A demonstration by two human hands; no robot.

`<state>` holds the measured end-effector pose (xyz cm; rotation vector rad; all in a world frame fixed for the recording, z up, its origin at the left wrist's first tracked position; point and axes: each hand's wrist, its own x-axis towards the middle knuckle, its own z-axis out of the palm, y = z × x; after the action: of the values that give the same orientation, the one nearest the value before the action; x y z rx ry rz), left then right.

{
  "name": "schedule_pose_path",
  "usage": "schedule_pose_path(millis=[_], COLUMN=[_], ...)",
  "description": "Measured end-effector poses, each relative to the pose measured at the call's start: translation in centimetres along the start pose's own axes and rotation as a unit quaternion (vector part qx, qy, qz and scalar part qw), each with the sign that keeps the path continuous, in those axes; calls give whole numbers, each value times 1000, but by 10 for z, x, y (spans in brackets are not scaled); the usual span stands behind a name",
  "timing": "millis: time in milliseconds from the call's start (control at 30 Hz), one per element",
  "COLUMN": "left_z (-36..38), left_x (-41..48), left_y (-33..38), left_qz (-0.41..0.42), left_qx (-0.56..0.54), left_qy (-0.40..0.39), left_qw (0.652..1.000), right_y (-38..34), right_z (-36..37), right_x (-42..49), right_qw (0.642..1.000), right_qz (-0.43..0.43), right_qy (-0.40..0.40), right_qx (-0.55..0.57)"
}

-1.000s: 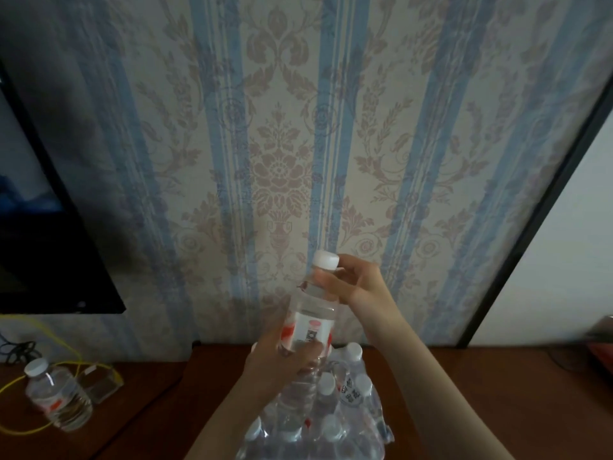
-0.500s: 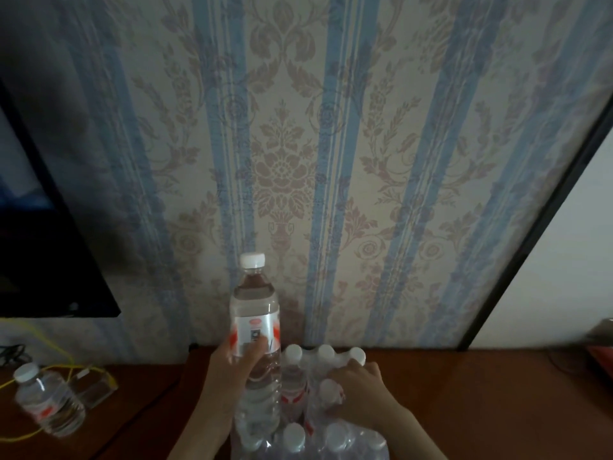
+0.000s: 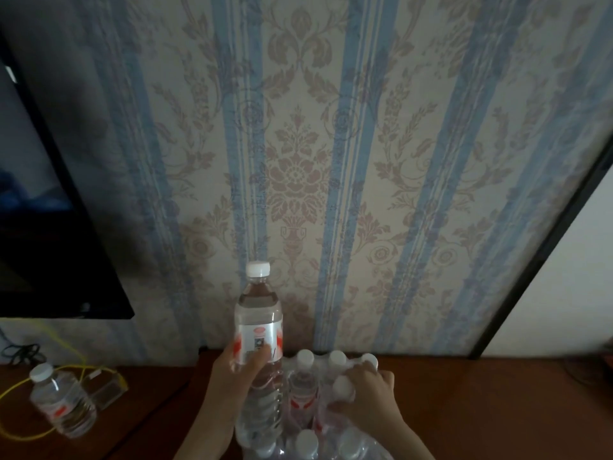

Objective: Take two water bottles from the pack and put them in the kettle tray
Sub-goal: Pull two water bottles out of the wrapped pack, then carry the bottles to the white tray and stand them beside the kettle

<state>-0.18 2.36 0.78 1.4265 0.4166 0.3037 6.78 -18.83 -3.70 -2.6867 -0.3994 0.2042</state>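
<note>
My left hand (image 3: 234,376) grips a clear water bottle (image 3: 258,327) with a white cap and a red-and-white label, held upright above the left side of the pack. The shrink-wrapped pack (image 3: 318,436) of white-capped bottles stands on the brown wooden desk at the bottom centre. My right hand (image 3: 366,401) is curled around the neck of a second bottle (image 3: 343,386) that still sits in the pack. The kettle tray is not in view.
A third bottle (image 3: 61,405) stands on the desk (image 3: 481,410) at the far left, beside a small clear box (image 3: 104,386) and a yellow cable (image 3: 20,436). A dark screen (image 3: 49,227) hangs on the striped wallpaper at the left. A dark door frame (image 3: 537,254) runs down the right.
My right hand let go of the raised bottle's cap, dropped to the pack and closed on another bottle. My left hand carried the first bottle a little to the left.
</note>
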Motion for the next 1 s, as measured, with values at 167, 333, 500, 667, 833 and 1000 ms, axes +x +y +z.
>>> schedule_pose_path(millis=[167,333,500,667,833,1000], left_z=[-2,0,1,7,33,79], left_x=[5,3,2,6,6,6], left_y=[1,12,29,34,29,30], left_qz=[-17,-19,-26,-8,4,10], left_qx=[-3,-10,-55,-58,-44,-3], left_qy=[9,4,-18,-66,-111,-169], left_qw=[1000,1000,998,996,993,986], right_y=[-3,-34,-46,-54,-51,-36], right_z=[-39,-108,-147,-142,-132,-153], right_x=[-8,-7,8,9,-1,-16], right_qw=[959,825,789,800,803,809], right_qz=[-4,-89,-89,-46,-46,-39], right_qy=[150,210,176,136,163,212], right_qx=[241,516,582,583,572,546])
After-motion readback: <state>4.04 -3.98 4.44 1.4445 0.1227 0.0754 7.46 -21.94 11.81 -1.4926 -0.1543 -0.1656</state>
